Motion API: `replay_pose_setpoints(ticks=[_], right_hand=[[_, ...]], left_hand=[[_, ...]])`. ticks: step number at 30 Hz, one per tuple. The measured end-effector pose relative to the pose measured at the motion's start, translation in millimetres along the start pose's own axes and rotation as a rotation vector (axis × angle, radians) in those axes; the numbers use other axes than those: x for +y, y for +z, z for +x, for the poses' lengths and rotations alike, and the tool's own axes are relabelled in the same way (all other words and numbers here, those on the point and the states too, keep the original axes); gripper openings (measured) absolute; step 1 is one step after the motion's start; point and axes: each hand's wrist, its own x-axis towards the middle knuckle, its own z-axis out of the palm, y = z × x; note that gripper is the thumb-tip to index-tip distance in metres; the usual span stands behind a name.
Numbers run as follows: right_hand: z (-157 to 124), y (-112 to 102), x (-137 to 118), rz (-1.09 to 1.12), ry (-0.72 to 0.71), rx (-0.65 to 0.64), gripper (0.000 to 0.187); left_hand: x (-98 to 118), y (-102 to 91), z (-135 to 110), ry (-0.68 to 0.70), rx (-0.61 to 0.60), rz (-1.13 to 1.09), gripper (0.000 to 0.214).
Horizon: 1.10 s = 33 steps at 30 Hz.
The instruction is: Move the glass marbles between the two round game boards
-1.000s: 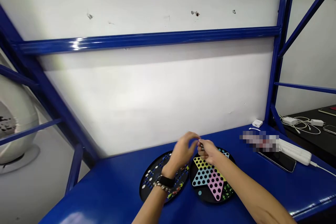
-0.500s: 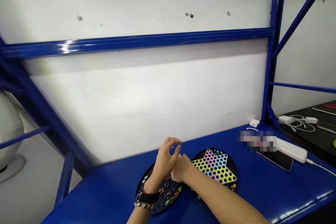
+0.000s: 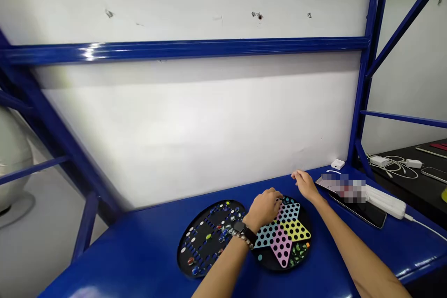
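Black star board (image 3: 282, 244) partly beneath the curled left hand (image 3: 264, 208), its hold hidden; marble tray (image 3: 206, 223) left of it. Right hand (image 3: 304, 185), apart: loosely bent, grip unclear. Light touch should avoid scattering marbles (image 3: 190, 260).

The left arm (image 3: 223, 265) rises from the middle of the bottom edge of the frame, slanting up to the right. Past the left wrist (image 3: 250, 221), the left hand (image 3: 263, 209) lies low in the frame, just right of centre, its back facing the camera. Its fingers (image 3: 274, 194) curl over toward the right, their undersides hidden. The right arm (image 3: 349, 247) enters at the lower right and slants up to the left, the forearm nearly straight. The right hand (image 3: 306, 185) sits slightly higher and farther right, apart from the other, fingers bent and pointing left; its grip is too small to tell
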Motion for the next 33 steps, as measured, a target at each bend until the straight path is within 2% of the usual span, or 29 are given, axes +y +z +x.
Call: replay_pose_setpoints(ticks=[4,8,11,15,21,27,33], right_hand=[[4.6,-0.4,11.8,-0.029,0.024,0.019,0.036],[2.5,8.2,8.0,-0.072,-0.004,-0.039,0.033],[-2.5,9.9,4.4,-0.108,-0.033,-0.171,0.028],[-10.2,3.2,-0.1,-0.149,-0.078,-0.391,0.013],[-12.5,-9.3,-3.9,-0.193,-0.068,-0.541,0.005],[-13.2,-10.9,-7.7,-0.222,-0.066,-0.6,0.008],[-12.7,-8.4,-1.2,-0.176,-0.035,-0.594,0.013]], left_hand=[[23.4,5.4,28.6,-0.034,-0.106,0.169,0.026],[30.5,2.5,42.8,-0.06,-0.16,0.231,0.02],[32.1,-0.5,47.8,-0.08,-0.177,0.274,0.016],[35.4,0.7,50.5,-0.082,-0.175,0.312,0.02],[43.4,5.7,47.4,-0.063,-0.176,0.325,0.024],[41.1,1.9,45.4,-0.053,-0.224,0.258,0.02],[22.7,-3.2,48.3,-0.092,-0.27,0.083,0.02]])
